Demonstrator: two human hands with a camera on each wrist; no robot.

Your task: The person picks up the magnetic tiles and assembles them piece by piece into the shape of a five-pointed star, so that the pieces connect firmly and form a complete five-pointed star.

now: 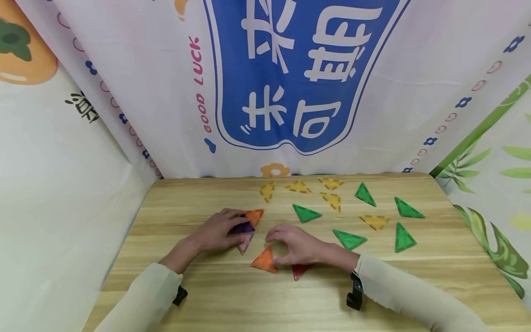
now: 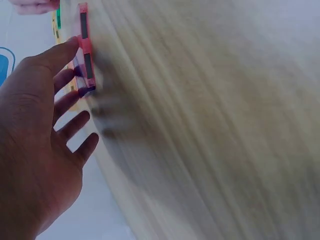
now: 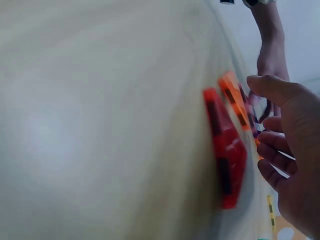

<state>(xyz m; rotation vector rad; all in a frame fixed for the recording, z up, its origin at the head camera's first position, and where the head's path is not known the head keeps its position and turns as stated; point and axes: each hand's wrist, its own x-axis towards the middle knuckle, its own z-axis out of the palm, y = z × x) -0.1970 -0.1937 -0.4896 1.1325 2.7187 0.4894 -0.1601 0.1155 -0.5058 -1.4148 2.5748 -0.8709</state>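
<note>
Orange, purple and pink triangular magnetic tiles lie edge to edge under my left hand (image 1: 221,230). Its thumb is at the pink tile (image 1: 245,243), while other fingers reach over the purple tile (image 1: 244,227) and the orange upper tile (image 1: 255,216). In the left wrist view, thumb and fingers pinch the pink tile (image 2: 86,47) and purple one from both sides. My right hand (image 1: 300,244) hovers with loosely bent, parted fingers, its thumb beside a second orange tile (image 1: 264,260). A red tile (image 3: 227,150) lies below that hand, partly hidden in the head view.
Several green tiles (image 1: 404,238) and yellow tiles (image 1: 375,221) are scattered over the right and back of the wooden table (image 1: 199,295). A printed curtain (image 1: 174,115) hangs at the table's back edge. Both wrists wear black camera mounts (image 1: 355,291).
</note>
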